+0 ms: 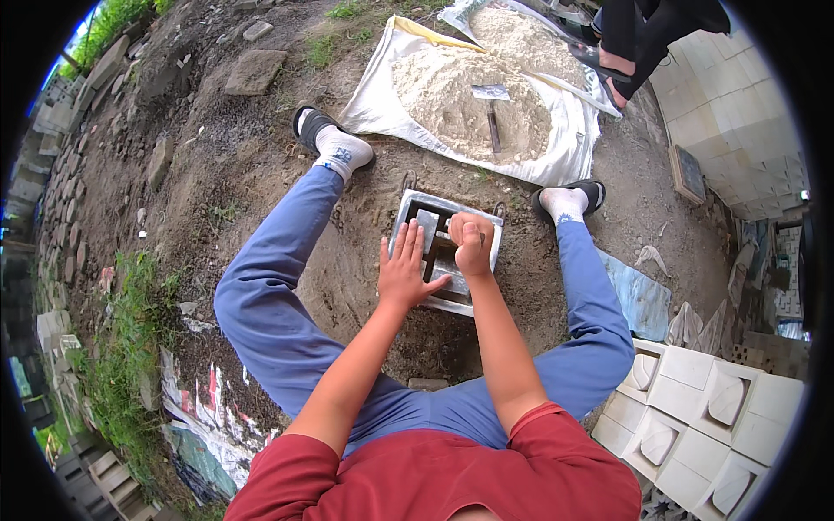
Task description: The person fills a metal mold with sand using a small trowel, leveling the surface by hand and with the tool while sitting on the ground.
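Between my feet a square metal mould (450, 305) rests on the ground, with wire loops at its far corners and block-shaped metal pieces inside. My left hand (405, 271) lies flat over its left part, fingers spread and touching a metal piece (427, 220). Over the right part my right hand (472, 247) is closed in a fist, thumb on top. Whatever that fist holds, if anything, is hidden by the fingers.
Beyond the mould, a white sack sheet (369, 102) bears pale powder (434, 82) with a trowel (494, 128) on it. Another person's legs (638, 43) stand at the far right. Pale moulded blocks (695, 382) are stacked at the near right; stones (254, 71) lie far left.
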The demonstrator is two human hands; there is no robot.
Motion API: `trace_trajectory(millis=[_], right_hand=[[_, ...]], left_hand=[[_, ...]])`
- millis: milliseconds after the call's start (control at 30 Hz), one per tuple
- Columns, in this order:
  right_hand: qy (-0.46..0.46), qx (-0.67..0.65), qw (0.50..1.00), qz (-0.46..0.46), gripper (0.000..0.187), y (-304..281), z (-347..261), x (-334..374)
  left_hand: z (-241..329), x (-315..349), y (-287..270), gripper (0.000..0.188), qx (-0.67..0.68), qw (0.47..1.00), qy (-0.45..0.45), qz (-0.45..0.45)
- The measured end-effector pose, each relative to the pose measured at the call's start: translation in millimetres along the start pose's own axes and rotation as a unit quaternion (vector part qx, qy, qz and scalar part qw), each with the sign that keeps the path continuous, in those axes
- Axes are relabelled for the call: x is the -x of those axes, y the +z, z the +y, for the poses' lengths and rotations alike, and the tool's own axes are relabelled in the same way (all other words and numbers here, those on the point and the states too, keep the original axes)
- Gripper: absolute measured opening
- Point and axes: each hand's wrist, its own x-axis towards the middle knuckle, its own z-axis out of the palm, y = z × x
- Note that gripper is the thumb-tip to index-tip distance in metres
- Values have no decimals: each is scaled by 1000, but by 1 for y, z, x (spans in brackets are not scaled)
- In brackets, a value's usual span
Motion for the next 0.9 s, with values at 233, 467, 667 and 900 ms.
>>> trace_trajectory(millis=[233,467,667,900], right_hand=[[50,-70,995,46,60,4,1,-4],[3,17,1000,-10,61,-6,17,4],[8,-53,998,40,54,4,-2,-6],[-25,18,999,30,62,-6,23,-2]], left_hand=[[-2,1,1,120,6,1000,-2,4],[2,-1,1,121,0,1000,3,-3],[-5,1,0,121,4,1000,-7,0],[2,-4,1,121,2,1000,2,-8]])
